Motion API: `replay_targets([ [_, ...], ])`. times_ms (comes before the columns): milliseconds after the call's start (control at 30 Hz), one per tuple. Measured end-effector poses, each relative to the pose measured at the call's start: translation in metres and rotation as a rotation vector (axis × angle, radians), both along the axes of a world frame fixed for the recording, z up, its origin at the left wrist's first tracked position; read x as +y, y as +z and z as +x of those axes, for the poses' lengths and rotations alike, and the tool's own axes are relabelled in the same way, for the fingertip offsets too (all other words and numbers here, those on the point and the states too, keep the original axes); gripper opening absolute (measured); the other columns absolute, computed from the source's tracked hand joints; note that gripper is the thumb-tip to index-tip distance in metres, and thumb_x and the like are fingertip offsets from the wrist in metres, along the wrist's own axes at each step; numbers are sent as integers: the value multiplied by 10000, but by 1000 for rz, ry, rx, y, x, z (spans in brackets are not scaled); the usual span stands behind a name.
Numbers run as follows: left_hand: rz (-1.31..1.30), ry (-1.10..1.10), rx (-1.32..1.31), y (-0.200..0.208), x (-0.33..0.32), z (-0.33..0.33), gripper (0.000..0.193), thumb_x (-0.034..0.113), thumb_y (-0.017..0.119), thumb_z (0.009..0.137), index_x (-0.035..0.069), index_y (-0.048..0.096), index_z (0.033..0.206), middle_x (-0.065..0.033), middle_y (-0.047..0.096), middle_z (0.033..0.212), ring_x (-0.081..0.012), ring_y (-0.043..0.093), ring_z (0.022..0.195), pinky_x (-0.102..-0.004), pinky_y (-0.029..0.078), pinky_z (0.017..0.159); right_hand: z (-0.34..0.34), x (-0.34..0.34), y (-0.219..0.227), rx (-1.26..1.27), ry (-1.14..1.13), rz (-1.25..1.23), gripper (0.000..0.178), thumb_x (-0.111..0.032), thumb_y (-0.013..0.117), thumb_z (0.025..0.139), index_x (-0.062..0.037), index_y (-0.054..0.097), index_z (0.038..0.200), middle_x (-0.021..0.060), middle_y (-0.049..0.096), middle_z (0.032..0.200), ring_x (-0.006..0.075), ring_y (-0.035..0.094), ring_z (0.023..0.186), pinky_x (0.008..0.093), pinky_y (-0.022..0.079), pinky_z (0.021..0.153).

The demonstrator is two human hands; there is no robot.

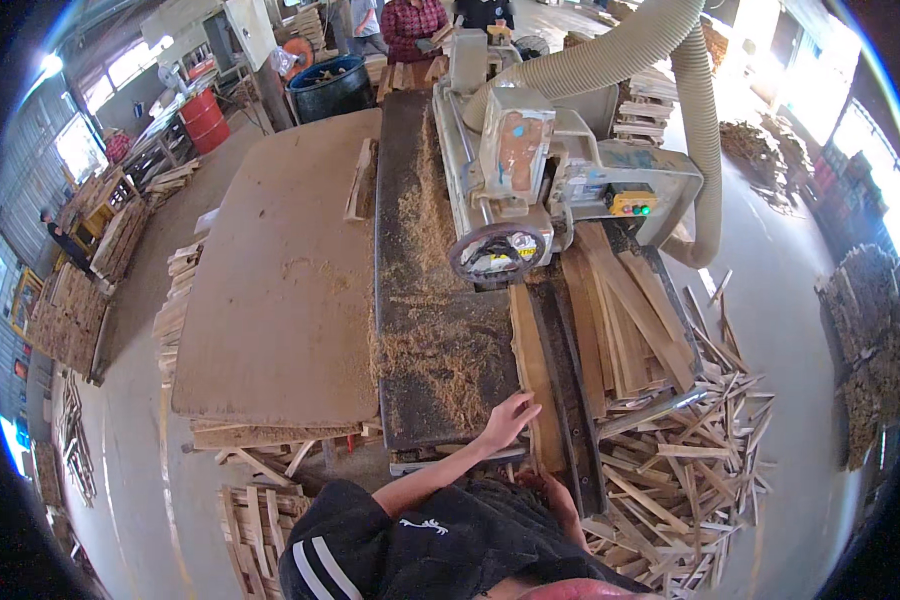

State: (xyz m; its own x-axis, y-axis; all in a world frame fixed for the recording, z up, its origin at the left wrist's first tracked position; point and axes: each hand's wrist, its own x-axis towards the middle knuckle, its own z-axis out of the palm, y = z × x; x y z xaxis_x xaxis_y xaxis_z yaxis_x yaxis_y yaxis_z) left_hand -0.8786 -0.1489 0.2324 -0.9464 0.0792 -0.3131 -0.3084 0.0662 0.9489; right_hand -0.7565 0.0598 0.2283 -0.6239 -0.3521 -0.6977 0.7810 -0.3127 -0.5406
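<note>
A long wooden board (538, 385) lies along a dark metal guide rail (570, 400) on the saw machine's table, its far end under the machine head. My left hand (510, 420) is at the board's left edge, with its fingers bent and touching the wood. At the board's near end, close to my body, my right hand (558, 497) is closed around the wood. Shadow hides part of its fingers. Just ahead of the hands stands the machine head (515, 150), with a black handwheel (498, 251) on its front.
Sawdust (440, 370) covers the dark table (410, 330). A brown panel (280, 270) adjoins it on the left, with a short plank (361, 180). Cut boards (620, 310) lie right of the rail, above heaped offcuts (680, 480). A ribbed hose (705, 130) hangs right. Another person (413, 25) stands beyond.
</note>
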Motion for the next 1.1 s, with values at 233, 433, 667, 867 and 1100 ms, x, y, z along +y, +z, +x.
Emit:
replay_targets([
  [233,-744,-266,721,-44,-16,22,943,595,665,935,74,293,1627,-228,266,1681,-427,240,1549,-566,272,1221,8,7,-29,-87,71,366,605,-529,511,1075,5,676,1307,113,744,1188,236,686,1102,381,542,936],
  [433,-766,-275,658,-29,-10,25,1025,647,682,899,76,266,1641,-219,265,1684,-413,180,1575,-584,228,1237,0,12,-61,-117,151,647,613,-542,522,1069,-8,660,1336,105,737,1204,244,685,1096,383,547,931],
  [667,-775,-223,779,-28,-10,22,1024,603,713,893,56,271,1637,-228,278,1676,-417,219,1564,-557,247,1238,0,31,-128,29,-76,233,760,-641,478,1045,-15,539,1472,144,678,1293,267,652,1119,394,510,994],
  [867,-815,-253,768,-26,-16,25,1012,603,692,907,34,268,1630,-241,313,1656,-416,234,1560,-557,247,1236,-20,32,-152,32,-189,358,754,-630,546,1022,-16,546,1460,146,688,1291,297,668,1140,401,519,1013],
  [1100,-867,-268,763,-32,-13,26,1020,695,587,932,50,242,1643,-227,282,1673,-405,218,1569,-560,238,1242,-31,38,-153,79,-231,359,770,-640,549,1013,-19,537,1468,147,673,1311,292,652,1162,398,504,1028],
])
